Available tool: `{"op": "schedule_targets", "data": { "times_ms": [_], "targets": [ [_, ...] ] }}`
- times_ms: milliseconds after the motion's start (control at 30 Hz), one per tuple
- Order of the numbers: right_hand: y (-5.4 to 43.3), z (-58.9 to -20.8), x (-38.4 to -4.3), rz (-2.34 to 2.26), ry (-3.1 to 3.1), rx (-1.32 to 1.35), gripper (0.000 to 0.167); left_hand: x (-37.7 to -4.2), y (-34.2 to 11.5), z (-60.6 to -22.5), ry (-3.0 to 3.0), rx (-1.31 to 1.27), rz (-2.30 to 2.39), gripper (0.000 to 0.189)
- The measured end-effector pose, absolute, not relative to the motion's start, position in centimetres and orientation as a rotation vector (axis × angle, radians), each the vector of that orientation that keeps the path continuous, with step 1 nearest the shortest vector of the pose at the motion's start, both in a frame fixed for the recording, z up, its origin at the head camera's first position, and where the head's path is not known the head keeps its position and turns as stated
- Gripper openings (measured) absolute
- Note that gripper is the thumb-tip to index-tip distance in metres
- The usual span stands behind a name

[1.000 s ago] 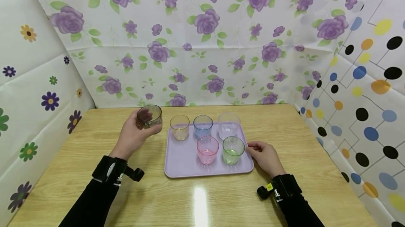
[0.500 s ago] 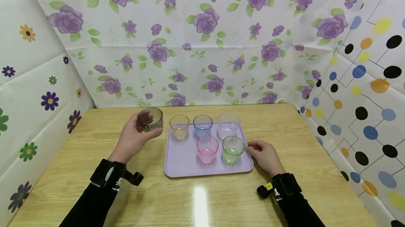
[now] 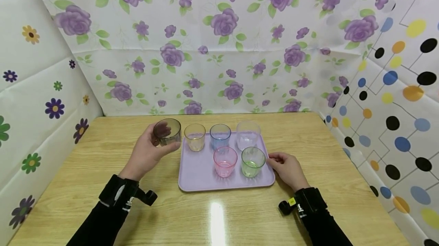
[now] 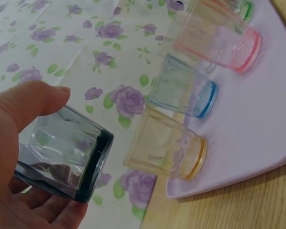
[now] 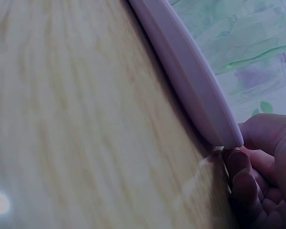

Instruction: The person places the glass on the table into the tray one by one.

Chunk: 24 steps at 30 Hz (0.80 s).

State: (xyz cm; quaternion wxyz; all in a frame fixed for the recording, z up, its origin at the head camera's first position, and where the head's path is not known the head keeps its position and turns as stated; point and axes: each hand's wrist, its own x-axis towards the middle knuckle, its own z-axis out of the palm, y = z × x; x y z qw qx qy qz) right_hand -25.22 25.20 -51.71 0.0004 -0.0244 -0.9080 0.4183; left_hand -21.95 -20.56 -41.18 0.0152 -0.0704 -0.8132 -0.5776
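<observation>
My left hand (image 3: 142, 155) holds a smoky grey plastic cup (image 3: 169, 134) upright above the table, left of the lilac tray (image 3: 197, 179). In the left wrist view, thumb and fingers curl round the grey cup (image 4: 66, 152), which is apart from the yellow cup (image 4: 167, 145). My right hand (image 3: 288, 169) grips the tray's right edge. The right wrist view has the thumb at the rim and fingertips low beside the tray (image 5: 195, 81). On the tray stand a yellow, a blue cup (image 3: 220, 139), a clear cup (image 3: 248, 137), a pink cup (image 3: 225, 165) and a green cup (image 3: 253, 165).
The tray lies on a wood-grain table (image 3: 171, 219). A flowered cloth (image 3: 219, 66) hangs behind it, with patterned cloths at left and right. The tray's front left part shows bare surface beside the pink cup.
My left hand has moved slightly right and a little nearer to me with the grey cup, closer to the yellow cup. The right hand and tray stay in place.
</observation>
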Motion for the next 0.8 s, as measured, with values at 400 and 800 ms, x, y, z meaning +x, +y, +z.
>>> {"op": "schedule_targets", "data": {
  "times_ms": [400,800],
  "targets": [
    [25.3,-51.8,-25.2,1.324,-2.851,-0.076,0.031,-21.7,-19.4,-41.3,-2.525,-0.223,-1.816,0.081],
    [25.3,-51.8,-25.2,1.334,-2.85,-0.077,0.031,-21.6,-18.1,-41.9,-2.529,-0.277,-1.849,0.082]
  ]
}}
